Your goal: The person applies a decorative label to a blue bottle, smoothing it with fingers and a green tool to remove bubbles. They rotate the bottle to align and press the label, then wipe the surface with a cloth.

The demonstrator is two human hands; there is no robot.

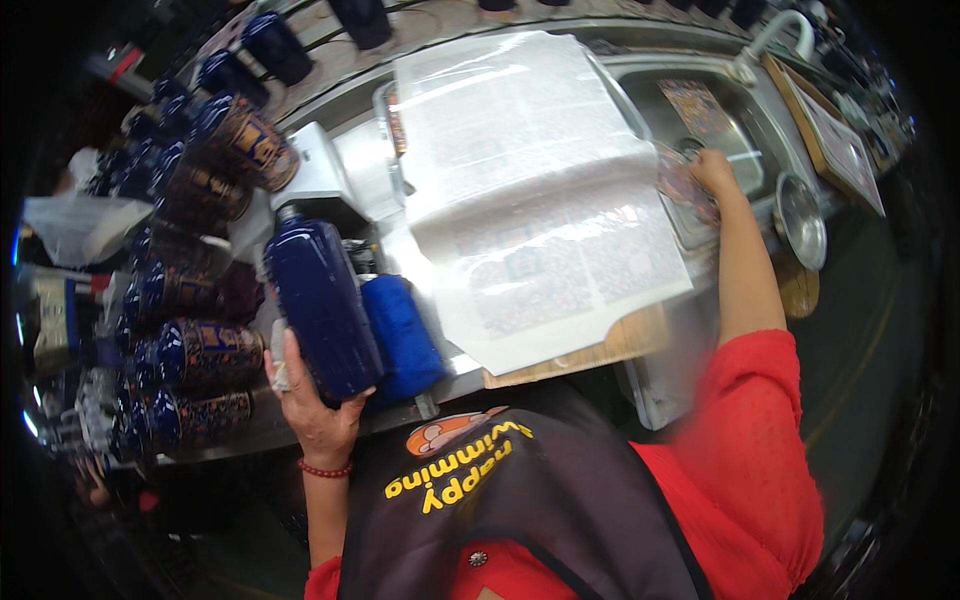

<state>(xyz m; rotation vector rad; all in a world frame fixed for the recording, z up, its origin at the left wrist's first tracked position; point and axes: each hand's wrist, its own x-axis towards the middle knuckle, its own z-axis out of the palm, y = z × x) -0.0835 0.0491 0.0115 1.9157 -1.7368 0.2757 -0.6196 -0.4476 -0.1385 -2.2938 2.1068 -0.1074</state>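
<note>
My left hand (318, 412) is wrapped round the lower end of a plain dark blue glossy bottle (320, 305), which leans with its neck pointing away from me. A bit of white material shows at the fingers of that hand. Over by the sink, my right hand (715, 172) is closed on the edge of a patterned decal sheet (682, 187). A second decal sheet (696, 106) lies inside the metal sink (752, 165). Between my hands spreads a large translucent white sheet (520, 110), with printed decals showing through it.
Beside the bottle lies a blue cloth (402, 335). Many decorated blue bottles (210, 352) crowd the left, with plain ones (275, 48) behind. A wooden board (590, 350) sticks out under the white sheet. A metal bowl (800, 222) and a faucet (785, 32) are at the right.
</note>
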